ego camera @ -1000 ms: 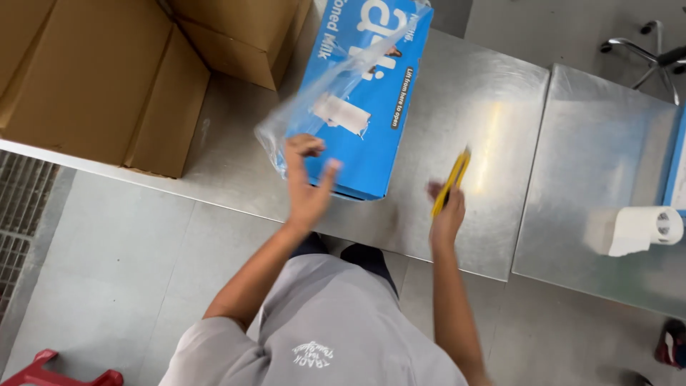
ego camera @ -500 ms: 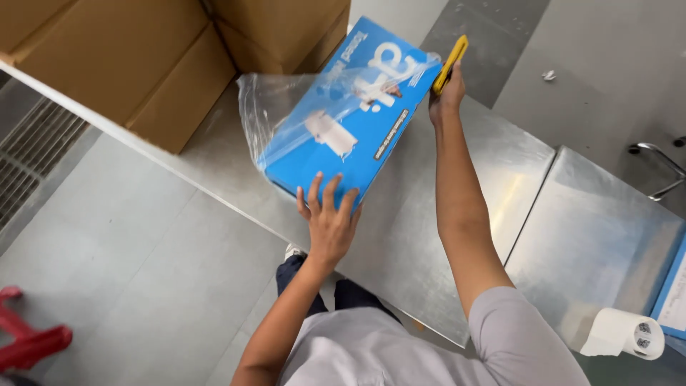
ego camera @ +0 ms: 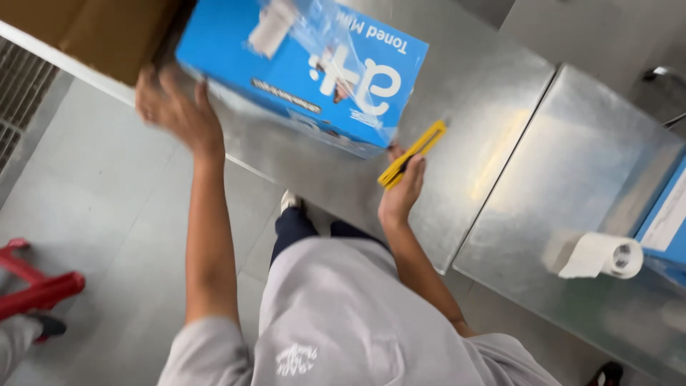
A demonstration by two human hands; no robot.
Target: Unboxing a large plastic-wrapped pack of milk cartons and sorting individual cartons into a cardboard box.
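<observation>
A large blue carton [ego camera: 300, 71] wrapped in clear plastic film lies on the steel table [ego camera: 464, 143]. My left hand [ego camera: 175, 107] presses flat against the carton's left end, fingers spread. Holding a yellow utility knife [ego camera: 413, 154], my right hand [ego camera: 401, 191] sits at the carton's near right corner. The knife points up and to the right, away from the box.
Brown cardboard boxes [ego camera: 93, 32] stand at the table's far left. A white paper roll [ego camera: 597, 255] lies on a second steel table [ego camera: 586, 186] at right, beside another blue carton [ego camera: 668, 221]. A red frame [ego camera: 39, 286] rests on the floor at left.
The carton has turned and shifted left. My right hand with the knife came from the carton's far end down to its near right corner. My left hand moved to the left end.
</observation>
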